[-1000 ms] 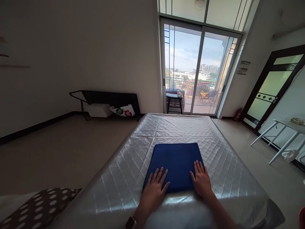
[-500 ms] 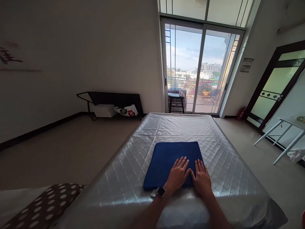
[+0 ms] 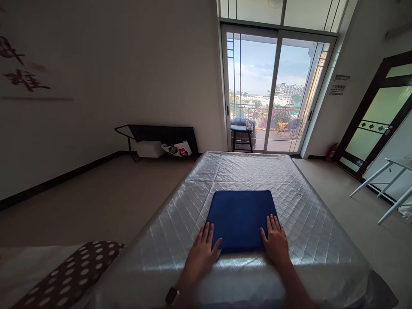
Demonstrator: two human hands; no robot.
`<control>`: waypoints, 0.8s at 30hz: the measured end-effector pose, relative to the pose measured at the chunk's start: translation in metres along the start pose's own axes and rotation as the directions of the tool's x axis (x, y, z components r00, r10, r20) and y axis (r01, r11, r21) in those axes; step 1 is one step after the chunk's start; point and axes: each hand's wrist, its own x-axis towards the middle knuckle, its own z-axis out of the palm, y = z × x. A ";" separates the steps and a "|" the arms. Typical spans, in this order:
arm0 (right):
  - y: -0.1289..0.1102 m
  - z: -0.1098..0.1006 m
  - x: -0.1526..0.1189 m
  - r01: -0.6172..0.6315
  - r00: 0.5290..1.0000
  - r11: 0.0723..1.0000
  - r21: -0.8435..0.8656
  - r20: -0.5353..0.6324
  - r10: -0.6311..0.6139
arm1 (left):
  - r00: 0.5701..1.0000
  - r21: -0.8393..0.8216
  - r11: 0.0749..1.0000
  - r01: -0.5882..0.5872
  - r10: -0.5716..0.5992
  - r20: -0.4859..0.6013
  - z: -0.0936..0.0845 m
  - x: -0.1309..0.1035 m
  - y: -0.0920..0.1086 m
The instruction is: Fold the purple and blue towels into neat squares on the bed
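A flat, dark blue square pad (image 3: 241, 219), perhaps a cushion or folded cloth, lies on the silver quilted cover of a bed-like surface (image 3: 174, 240). My left hand (image 3: 202, 249) rests at the pad's near left corner, fingers extended along its left edge and thumb apart. On the opposite side, my right hand (image 3: 275, 238) lies flat over the near right edge, its fingers stretched forward. Neither hand grips the pad. A dark watch (image 3: 171, 296) is on my left wrist.
A brown cloth with white dots (image 3: 77, 270) is at the lower left. Against the wall stands a low black bench (image 3: 164, 132) with a white box (image 3: 148, 149) beneath it. A stool (image 3: 242, 129) is by the sliding glass doors, and a white table (image 3: 401, 163) is at right.
My left hand has moved left across the pad, from near the right hand to the left edge. The right hand stays at the right edge. The view has shifted slightly left.
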 end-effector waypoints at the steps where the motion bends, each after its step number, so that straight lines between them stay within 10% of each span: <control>1: 0.001 0.000 0.000 0.014 1.000 1.000 0.011 -0.026 -0.014 | 1.000 -0.015 1.000 -0.005 0.005 0.005 0.000 -0.006 -0.003; 12: 0.045 -0.030 -0.040 0.349 0.926 0.922 0.170 -0.216 -0.311 | 0.918 -0.291 0.871 0.396 -0.384 0.097 -0.047 -0.018 0.013; 24: 0.055 -0.026 -0.030 -0.100 0.973 0.863 0.495 -0.134 0.189 | 0.889 -0.332 0.846 0.418 -0.457 -0.043 -0.049 -0.008 0.011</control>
